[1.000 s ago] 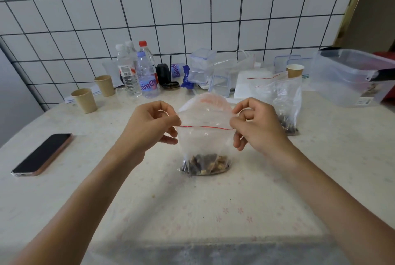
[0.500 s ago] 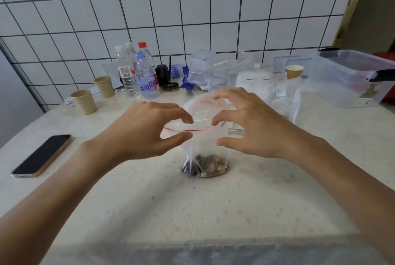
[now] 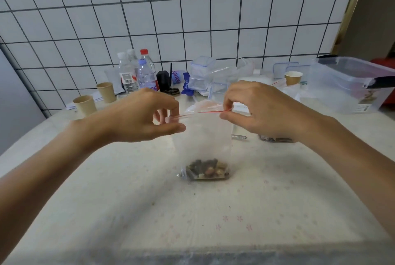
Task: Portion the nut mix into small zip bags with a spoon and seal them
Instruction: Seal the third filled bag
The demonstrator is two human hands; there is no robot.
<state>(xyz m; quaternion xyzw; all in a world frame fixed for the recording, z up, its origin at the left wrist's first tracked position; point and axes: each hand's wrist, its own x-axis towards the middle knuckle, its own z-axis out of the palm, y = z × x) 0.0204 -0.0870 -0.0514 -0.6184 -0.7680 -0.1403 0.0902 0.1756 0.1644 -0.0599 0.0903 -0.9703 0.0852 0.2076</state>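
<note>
Nearest, toward the front edge of the worktop (image 3: 149,211): bare forearms reaching in from both lower corners. Midway across, standing upright: a small clear zip bag (image 3: 205,145), its bottom resting on the surface with a shallow layer of nut mix (image 3: 206,171) inside. Held by its red-lined top edge, strung between the two hands. At the top left corner, the left hand (image 3: 141,118), fingers curled, thumb and fingertips closed in a pinch on the strip. At the top right corner, the right hand (image 3: 259,111), likewise curled, pinching the red line between thumb and forefinger. Both hands level with the bag's mouth, well above the nuts. Whether the strip is fully pressed closed, cannot tell.

Just behind the bag on the right, partly hidden by the right wrist: a spoon tip (image 3: 239,137) and another bag of nuts (image 3: 275,139) lying on the worktop. Farther back along the wall edge: two paper cups (image 3: 85,105) at left, water bottles (image 3: 136,74), stacked clear containers (image 3: 202,72), a third paper cup (image 3: 293,77), and at the far right corner a large clear tub (image 3: 342,87).
</note>
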